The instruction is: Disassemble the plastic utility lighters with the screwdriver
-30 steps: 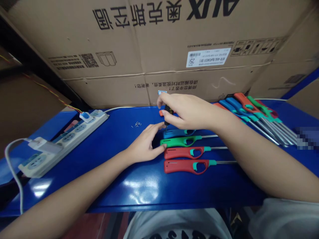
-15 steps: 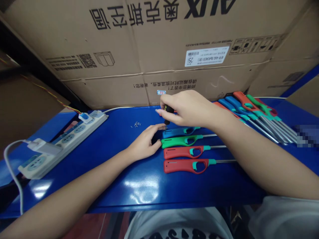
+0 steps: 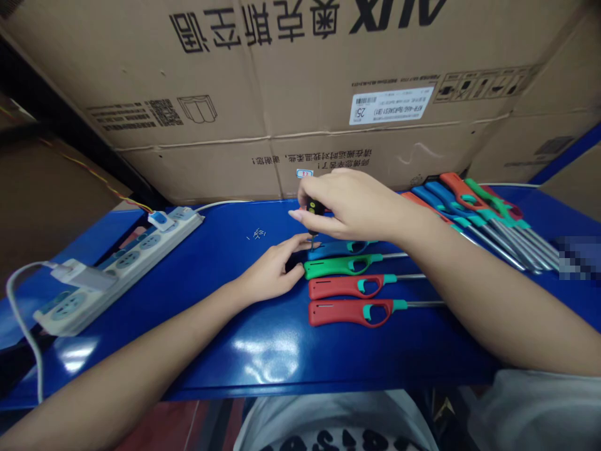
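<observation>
My right hand [image 3: 340,203] is closed around a black-and-yellow screwdriver [image 3: 313,220], held nearly upright. Its tip points down at the butt end of a blue gas lighter [image 3: 335,250], where the exact contact is too small to see. My left hand [image 3: 277,269] steadies that end, with its fingers by the screwdriver tip and its thumb beside the green lighter [image 3: 342,265]. Two red lighters [image 3: 335,287] lie parallel on the near side, handles to the left. A little pile of screws [image 3: 257,233] rests left of the hands. Part of the blue lighter's metal tube is hidden behind my right forearm.
More lighters [image 3: 462,200] in several colours are heaped at the right. A white power strip [image 3: 126,266] with plugs and cables runs along the left. Behind the blue table [image 3: 211,357] stands a large cardboard box [image 3: 211,88]. A blurred patch covers something at far right.
My right hand and the screwdriver handle have shifted slightly left. My left fingertips reach a bit further over the blue lighter's end. The lighters stay in place.
</observation>
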### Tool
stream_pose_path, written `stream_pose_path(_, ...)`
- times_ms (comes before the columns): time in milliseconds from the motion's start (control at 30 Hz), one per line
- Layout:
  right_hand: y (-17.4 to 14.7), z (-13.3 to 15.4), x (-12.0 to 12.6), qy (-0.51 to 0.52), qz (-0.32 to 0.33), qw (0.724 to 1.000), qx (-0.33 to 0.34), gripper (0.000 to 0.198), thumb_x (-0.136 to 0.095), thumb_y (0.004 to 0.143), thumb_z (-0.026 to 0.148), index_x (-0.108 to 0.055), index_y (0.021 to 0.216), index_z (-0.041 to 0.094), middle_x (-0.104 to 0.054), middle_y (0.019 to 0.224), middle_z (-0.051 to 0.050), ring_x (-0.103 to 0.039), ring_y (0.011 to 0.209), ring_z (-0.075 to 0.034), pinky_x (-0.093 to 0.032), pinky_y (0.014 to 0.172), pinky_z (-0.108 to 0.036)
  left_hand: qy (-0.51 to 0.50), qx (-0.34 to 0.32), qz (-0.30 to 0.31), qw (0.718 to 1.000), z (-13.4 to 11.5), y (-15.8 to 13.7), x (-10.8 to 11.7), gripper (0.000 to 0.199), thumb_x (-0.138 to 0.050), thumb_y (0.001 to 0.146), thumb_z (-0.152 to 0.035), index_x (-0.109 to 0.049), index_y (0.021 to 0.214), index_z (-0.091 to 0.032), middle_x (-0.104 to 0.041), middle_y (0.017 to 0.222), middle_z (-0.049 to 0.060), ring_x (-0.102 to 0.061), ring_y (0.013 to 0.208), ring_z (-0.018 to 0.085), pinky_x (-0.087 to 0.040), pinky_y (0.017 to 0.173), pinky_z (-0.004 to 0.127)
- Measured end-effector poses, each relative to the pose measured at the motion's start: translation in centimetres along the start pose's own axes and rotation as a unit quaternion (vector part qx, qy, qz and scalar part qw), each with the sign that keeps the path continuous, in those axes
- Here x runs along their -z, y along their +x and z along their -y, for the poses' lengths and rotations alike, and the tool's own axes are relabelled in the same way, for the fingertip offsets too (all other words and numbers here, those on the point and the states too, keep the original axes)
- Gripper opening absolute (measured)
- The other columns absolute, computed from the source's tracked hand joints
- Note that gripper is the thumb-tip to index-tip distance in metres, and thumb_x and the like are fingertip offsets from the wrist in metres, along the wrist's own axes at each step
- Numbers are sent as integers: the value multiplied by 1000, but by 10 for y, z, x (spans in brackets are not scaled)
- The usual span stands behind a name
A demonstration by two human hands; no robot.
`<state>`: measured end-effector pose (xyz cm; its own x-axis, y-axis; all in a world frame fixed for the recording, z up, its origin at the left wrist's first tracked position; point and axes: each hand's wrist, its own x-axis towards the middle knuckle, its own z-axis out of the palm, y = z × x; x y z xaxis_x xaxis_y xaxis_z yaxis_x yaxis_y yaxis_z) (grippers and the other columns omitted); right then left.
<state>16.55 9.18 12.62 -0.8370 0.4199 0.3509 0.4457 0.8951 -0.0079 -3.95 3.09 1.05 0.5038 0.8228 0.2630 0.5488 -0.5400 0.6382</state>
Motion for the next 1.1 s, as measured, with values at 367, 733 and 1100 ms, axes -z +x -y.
stream_pose_path(367,0,-3,-6,21,-8,1000,6,29,-40,101,33,-61,109,15,-69,92,-9,-61,82,-23,-41,79,-35,-3,8,11,1000,4,0,1,57,-49,86,-13,-45,143,-22,-63,143,12,-69,118,28,-59,97,44)
stream_pose_path(733,0,-1,4,-11,4,1000,-5,28,-43,98,29,-63,109,14,-71,101,-12,-62,87,-24,-39,81,-35,3,5,6,1000,3,1,-1,47,-49,94,-18,-45,140,-20,-64,142,13,-63,128,29,-54,106,49)
stream_pose_path(1100,-1,-3,2,-21,6,1000,-11,37,-40,101,37,-61,117,12,-71,108,-14,-63,87,-25,-40,81,-37,2,6,6,1000,3,1,0,45,-48,94,-17,-45,140,-20,-65,140,13,-64,129,28,-57,102,44)
